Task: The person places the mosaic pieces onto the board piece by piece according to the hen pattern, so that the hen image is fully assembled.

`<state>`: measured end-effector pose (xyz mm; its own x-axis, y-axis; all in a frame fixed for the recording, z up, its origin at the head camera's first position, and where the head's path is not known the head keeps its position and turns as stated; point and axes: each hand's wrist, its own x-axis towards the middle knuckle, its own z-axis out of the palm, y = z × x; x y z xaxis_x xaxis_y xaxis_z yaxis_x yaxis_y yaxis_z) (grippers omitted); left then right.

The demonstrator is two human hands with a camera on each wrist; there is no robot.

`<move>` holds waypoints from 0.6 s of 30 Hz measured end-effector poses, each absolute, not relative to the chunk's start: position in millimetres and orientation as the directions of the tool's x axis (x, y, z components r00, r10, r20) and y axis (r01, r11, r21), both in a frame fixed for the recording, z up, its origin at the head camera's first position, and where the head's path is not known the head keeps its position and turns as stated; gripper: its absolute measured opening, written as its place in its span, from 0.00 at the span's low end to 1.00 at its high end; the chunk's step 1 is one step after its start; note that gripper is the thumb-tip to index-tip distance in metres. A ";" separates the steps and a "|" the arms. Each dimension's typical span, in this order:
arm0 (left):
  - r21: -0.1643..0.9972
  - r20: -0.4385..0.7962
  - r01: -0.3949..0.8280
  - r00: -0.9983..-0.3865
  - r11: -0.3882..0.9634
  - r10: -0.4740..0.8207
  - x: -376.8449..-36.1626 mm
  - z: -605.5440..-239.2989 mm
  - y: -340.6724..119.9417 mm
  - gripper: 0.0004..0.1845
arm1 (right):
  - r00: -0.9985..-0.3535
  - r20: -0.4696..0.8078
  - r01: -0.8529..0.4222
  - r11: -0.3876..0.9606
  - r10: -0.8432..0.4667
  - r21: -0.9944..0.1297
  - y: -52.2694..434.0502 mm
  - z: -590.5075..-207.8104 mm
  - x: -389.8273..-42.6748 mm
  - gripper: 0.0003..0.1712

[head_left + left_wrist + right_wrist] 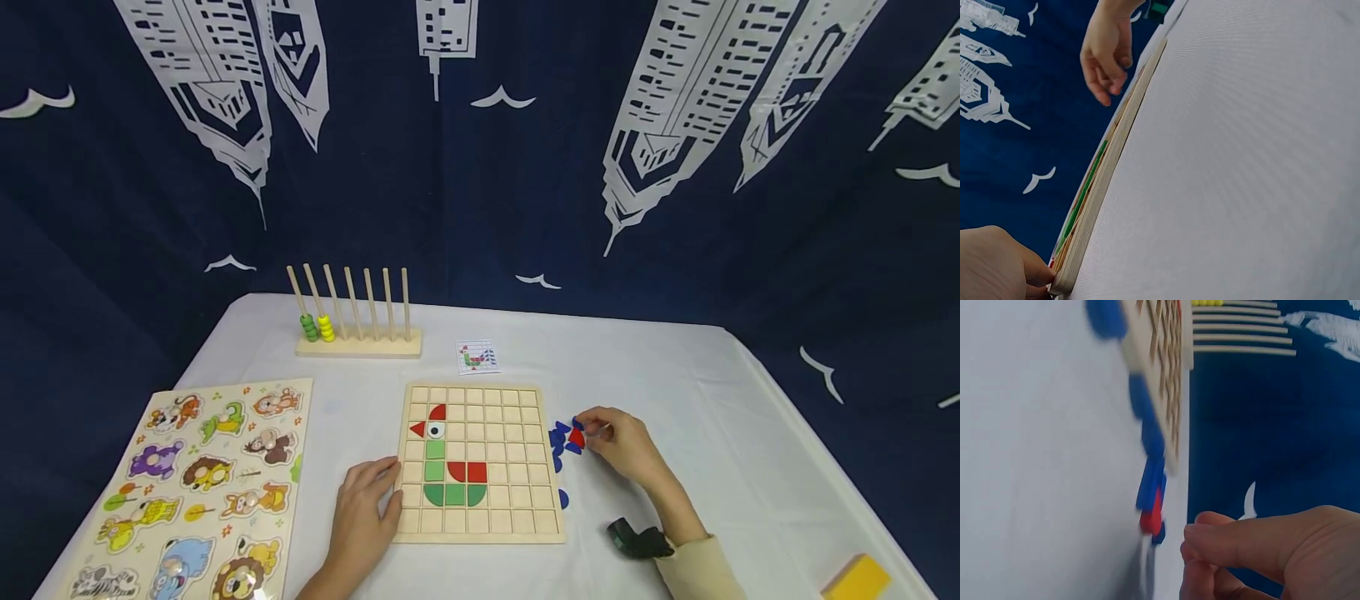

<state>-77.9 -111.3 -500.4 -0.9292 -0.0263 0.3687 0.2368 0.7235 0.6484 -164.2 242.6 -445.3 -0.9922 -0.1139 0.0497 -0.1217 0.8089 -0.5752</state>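
Observation:
A square wooden grid board [517, 500] lies on the table. Red, green and white tiles in its left part form a bird's head, neck and body, with an eye on the white tile [435, 430]. At the board's left edge rests my left hand [363, 504], its fingertips touching the rim; the left wrist view shows them by the board's corner [1063, 284]. My right hand [622, 446] hovers beside a small pile of blue pieces [557, 439] and a red piece [576, 438], thumb and fingers loosely bent. In the right wrist view nothing shows between its fingertips [1194, 532].
Behind the board lies a small picture card [477, 357]. A bead rack [360, 344] with green and yellow beads stands at the back left. An animal puzzle [300, 400] covers the left side. One yellow block [858, 579] sits near the front right corner.

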 end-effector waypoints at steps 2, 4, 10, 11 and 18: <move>0.652 0.365 0.234 -0.931 0.721 -0.027 -77.7 -500.3 -111.4 0.19 | -0.994 0.013 -0.099 0.813 -0.112 -0.573 248.5 -448.4 -166.7 0.16; 0.655 0.362 0.231 -0.932 0.720 -0.030 -77.5 -500.5 -111.5 0.19 | -0.992 -0.011 -0.095 0.806 -0.125 -0.585 251.8 -452.0 -168.5 0.17; 0.660 0.355 0.224 -0.934 0.717 -0.035 -76.9 -501.0 -111.2 0.19 | -0.982 0.002 -0.148 0.770 -0.187 -0.621 254.2 -461.6 -171.7 0.20; 0.660 0.355 0.223 -0.934 0.718 -0.036 -76.8 -501.0 -111.2 0.19 | -0.981 0.008 -0.156 0.768 -0.193 -0.621 254.2 -462.4 -171.9 0.20; 0.657 0.353 0.220 -0.935 0.721 -0.036 -76.8 -498.6 -111.3 0.19 | -0.982 0.001 -0.150 0.785 -0.188 -0.601 253.2 -463.3 -170.9 0.16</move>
